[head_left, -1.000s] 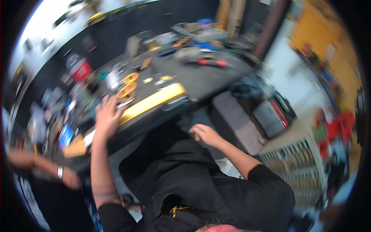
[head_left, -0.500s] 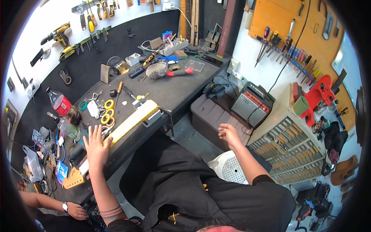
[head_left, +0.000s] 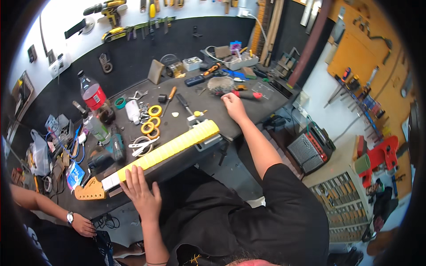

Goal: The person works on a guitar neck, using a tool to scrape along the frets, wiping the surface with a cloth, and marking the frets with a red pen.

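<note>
A guitar neck lies across the bench's near edge, its fretboard covered in yellow tape (head_left: pixel 171 147) and its wooden headstock (head_left: pixel 90 190) toward the left. My left hand (head_left: pixel 143 195) is open, fingers stretched out over the near edge of the neck by the pale strip next to the headstock. My right hand (head_left: pixel 234 108) is over the far side of the bench, its fingers curled together at the near side of a brush with grey bristles (head_left: pixel 220 84) and a red handle (head_left: pixel 247 94). Its fingertips are partly hidden, so I cannot see what is in them.
Yellow tape rolls (head_left: pixel 154 111), a screwdriver (head_left: pixel 169 101) and a green drill (head_left: pixel 117 144) lie beyond the neck. Bottles (head_left: pixel 94 95) stand at the left. Another person's hand (head_left: pixel 83 225) with a watch is at the lower left. A red and black amplifier (head_left: pixel 308 148) stands at the right.
My right hand has moved from beside the bench to the brush. My left hand has shifted along the neck and now lies lower on its near edge. The view has turned rightward.
</note>
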The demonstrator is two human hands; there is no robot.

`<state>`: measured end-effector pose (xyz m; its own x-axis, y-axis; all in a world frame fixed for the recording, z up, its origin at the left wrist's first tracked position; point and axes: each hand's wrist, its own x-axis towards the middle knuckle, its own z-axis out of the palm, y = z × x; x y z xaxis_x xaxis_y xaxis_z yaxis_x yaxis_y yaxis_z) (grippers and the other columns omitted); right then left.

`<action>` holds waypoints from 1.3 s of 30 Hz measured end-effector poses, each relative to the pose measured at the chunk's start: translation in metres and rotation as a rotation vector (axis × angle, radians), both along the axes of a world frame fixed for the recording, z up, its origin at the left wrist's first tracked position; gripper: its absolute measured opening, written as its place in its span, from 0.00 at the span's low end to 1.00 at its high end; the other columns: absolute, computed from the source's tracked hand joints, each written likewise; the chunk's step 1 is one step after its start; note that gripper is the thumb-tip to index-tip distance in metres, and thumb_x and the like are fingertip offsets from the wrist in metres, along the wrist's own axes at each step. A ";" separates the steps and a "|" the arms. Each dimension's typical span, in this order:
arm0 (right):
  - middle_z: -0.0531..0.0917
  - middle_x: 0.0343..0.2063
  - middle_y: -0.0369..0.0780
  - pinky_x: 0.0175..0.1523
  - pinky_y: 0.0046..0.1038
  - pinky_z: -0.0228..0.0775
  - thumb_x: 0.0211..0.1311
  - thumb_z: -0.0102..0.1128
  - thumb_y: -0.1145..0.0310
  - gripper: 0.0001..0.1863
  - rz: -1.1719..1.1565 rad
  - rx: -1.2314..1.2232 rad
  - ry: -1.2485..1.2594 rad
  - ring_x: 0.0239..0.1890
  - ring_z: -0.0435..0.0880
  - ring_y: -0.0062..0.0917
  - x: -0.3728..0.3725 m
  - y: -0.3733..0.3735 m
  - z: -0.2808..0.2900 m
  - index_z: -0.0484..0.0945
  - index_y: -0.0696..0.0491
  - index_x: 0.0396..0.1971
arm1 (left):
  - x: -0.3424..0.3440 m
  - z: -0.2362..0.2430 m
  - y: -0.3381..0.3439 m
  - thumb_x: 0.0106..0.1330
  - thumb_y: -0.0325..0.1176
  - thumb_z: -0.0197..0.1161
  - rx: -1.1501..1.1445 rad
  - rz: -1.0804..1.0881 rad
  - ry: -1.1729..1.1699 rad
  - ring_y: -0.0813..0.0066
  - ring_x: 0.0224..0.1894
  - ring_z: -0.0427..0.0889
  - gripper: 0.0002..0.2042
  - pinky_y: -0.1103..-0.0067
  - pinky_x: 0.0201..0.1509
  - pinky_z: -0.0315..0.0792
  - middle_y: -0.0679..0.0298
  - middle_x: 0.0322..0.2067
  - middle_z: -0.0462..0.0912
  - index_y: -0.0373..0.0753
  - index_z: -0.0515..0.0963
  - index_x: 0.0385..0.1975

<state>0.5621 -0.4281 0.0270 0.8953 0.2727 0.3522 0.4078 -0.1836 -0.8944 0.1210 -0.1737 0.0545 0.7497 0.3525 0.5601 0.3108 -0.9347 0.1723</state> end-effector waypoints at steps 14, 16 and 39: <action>0.72 0.22 0.28 0.25 0.17 0.53 0.75 0.55 0.68 0.09 0.016 0.213 0.121 0.21 0.65 0.09 0.000 0.014 0.000 0.82 0.56 0.42 | -0.100 0.212 0.085 0.68 0.33 0.68 -1.251 -0.963 0.221 0.64 0.58 0.76 0.24 0.68 0.66 0.65 0.51 0.55 0.79 0.31 0.73 0.61; 0.72 0.21 0.28 0.26 0.17 0.54 0.74 0.56 0.68 0.09 0.028 0.238 0.194 0.21 0.66 0.10 -0.001 0.035 0.012 0.82 0.57 0.41 | -0.094 0.210 0.093 0.70 0.28 0.63 -0.629 -0.081 -0.266 0.68 0.48 0.77 0.15 0.71 0.56 0.68 0.55 0.47 0.80 0.31 0.75 0.53; 0.88 0.48 0.44 0.58 0.42 0.77 0.61 0.67 0.59 0.18 -0.500 -0.862 -0.282 0.54 0.86 0.43 0.452 -0.018 0.098 0.87 0.40 0.52 | 0.134 0.074 0.002 0.62 0.71 0.56 -0.256 -0.082 0.465 0.52 0.43 0.74 0.39 0.61 0.55 0.64 0.54 0.39 0.79 0.33 0.79 0.48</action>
